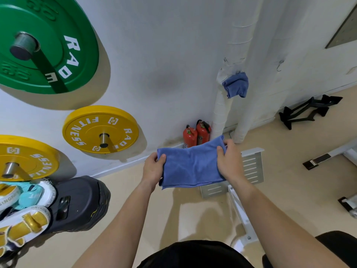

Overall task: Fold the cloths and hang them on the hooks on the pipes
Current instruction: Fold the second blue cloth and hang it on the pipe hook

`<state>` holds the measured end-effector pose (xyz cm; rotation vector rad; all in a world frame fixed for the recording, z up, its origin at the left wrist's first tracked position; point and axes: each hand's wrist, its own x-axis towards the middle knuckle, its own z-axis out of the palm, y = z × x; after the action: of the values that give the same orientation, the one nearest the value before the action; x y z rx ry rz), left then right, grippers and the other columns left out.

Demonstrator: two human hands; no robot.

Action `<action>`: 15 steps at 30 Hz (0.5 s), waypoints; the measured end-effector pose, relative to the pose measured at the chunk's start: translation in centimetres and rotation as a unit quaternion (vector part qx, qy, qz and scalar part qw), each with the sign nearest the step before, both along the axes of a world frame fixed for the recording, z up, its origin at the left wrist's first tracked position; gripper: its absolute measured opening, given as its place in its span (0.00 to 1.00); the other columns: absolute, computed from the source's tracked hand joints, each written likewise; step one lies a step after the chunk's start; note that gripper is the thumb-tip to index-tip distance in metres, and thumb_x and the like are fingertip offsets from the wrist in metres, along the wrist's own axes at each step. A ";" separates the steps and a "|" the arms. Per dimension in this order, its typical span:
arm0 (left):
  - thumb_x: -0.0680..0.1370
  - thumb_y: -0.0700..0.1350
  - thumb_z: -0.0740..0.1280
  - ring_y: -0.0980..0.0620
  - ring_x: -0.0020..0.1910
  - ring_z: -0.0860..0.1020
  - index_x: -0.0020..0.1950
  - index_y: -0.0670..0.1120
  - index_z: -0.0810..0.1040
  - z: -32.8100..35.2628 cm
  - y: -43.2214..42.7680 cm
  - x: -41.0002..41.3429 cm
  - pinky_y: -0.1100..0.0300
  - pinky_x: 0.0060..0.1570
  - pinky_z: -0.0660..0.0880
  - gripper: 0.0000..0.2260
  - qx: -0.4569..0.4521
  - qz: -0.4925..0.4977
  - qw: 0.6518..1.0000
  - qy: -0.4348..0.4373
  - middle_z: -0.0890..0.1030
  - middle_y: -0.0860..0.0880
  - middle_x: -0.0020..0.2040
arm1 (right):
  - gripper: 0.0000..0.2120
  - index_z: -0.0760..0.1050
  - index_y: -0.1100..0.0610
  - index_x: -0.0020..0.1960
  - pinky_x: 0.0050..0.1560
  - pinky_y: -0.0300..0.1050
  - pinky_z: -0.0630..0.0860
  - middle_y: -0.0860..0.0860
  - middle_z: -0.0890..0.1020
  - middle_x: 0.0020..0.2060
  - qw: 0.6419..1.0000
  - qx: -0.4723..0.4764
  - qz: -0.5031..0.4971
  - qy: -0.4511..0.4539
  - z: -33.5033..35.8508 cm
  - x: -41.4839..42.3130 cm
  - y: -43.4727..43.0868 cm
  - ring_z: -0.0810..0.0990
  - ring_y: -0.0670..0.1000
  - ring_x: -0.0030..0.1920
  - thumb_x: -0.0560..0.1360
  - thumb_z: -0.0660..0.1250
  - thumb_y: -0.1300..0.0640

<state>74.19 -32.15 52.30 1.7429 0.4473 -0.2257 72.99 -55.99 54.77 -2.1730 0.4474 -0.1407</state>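
Folded blue cloth (193,167) is gripped by fingers of left hand (152,169) and right hand (229,163), below the pipe (259,89). Fold may be lost if either grip slackens.

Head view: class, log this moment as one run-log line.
step: folding | left hand: grips held cloth | right hand: grips held cloth | second cloth: hanging on pipe | other hook: bare
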 end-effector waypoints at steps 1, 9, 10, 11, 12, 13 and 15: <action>0.81 0.48 0.64 0.45 0.48 0.83 0.50 0.50 0.80 0.2 -0.7 -0.1 0.45 0.50 0.81 0.05 0.008 -0.008 1.000 -0.008 0.85 0.47 0.47 | 0.05 0.71 0.56 0.55 0.45 0.46 0.70 0.52 0.79 0.48 1.000 0.014 0.015 -0.006 -0.1 -0.4 0.7 0.77 0.53 0.46 0.80 0.61 0.56; 0.81 0.48 0.65 0.49 0.40 0.84 0.50 0.54 0.83 1.9 -6.2 -2.0 0.46 0.45 0.81 0.07 -0.031 -0.073 0.997 -0.025 0.86 0.49 0.42 | 0.04 0.71 0.52 0.51 0.41 0.43 0.74 0.47 0.77 0.40 0.989 0.103 0.105 0.024 -1.0 -2.5 5.4 0.77 0.46 0.40 0.78 0.65 0.58; 0.81 0.49 0.64 0.49 0.40 0.84 0.51 0.53 0.83 2.0 -6.4 -2.1 0.45 0.46 0.82 0.08 -0.032 -0.077 0.996 -0.022 0.86 0.49 0.43 | 0.04 0.71 0.52 0.51 0.42 0.43 0.75 0.47 0.77 0.41 0.989 0.109 0.101 0.027 -1.1 -2.7 5.5 0.78 0.47 0.40 0.77 0.65 0.58; 0.81 0.49 0.64 0.50 0.40 0.84 0.51 0.53 0.83 2.0 -6.5 -2.2 0.43 0.47 0.82 0.08 -0.029 -0.078 0.996 -0.020 0.86 0.49 0.43 | 0.05 0.71 0.52 0.51 0.42 0.43 0.76 0.46 0.78 0.41 0.988 0.116 0.095 0.031 -1.2 -2.8 5.4 0.78 0.47 0.41 0.77 0.65 0.58; 0.81 0.49 0.64 0.50 0.39 0.83 0.51 0.52 0.83 2.0 -6.5 -2.3 0.41 0.47 0.82 0.08 -0.024 -0.081 0.996 -0.020 0.86 0.49 0.42 | 0.05 0.72 0.53 0.52 0.42 0.43 0.75 0.46 0.78 0.41 0.988 0.125 0.089 0.034 -1.2 -2.8 5.2 0.79 0.47 0.41 0.77 0.65 0.59; 0.81 0.50 0.64 0.50 0.39 0.83 0.50 0.52 0.83 2.1 -6.5 -2.4 0.40 0.47 0.81 0.09 -0.016 -0.086 0.996 -0.022 0.86 0.49 0.42 | 0.05 0.72 0.54 0.52 0.42 0.42 0.75 0.46 0.78 0.41 0.987 0.131 0.083 0.035 -1.2 -2.8 5.0 0.78 0.46 0.41 0.78 0.65 0.59; 0.80 0.51 0.64 0.49 0.39 0.83 0.48 0.53 0.83 2.2 -6.6 -2.7 0.39 0.46 0.81 0.09 0.000 -0.094 0.995 -0.028 0.86 0.49 0.41 | 0.05 0.72 0.54 0.52 0.41 0.39 0.72 0.45 0.77 0.41 0.988 0.129 0.076 0.029 -1.3 -2.9 4.6 0.78 0.47 0.41 0.78 0.66 0.60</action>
<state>71.50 -38.76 54.50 1.7878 0.2425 -0.3087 70.05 -51.40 53.47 -1.9500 0.3112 0.0625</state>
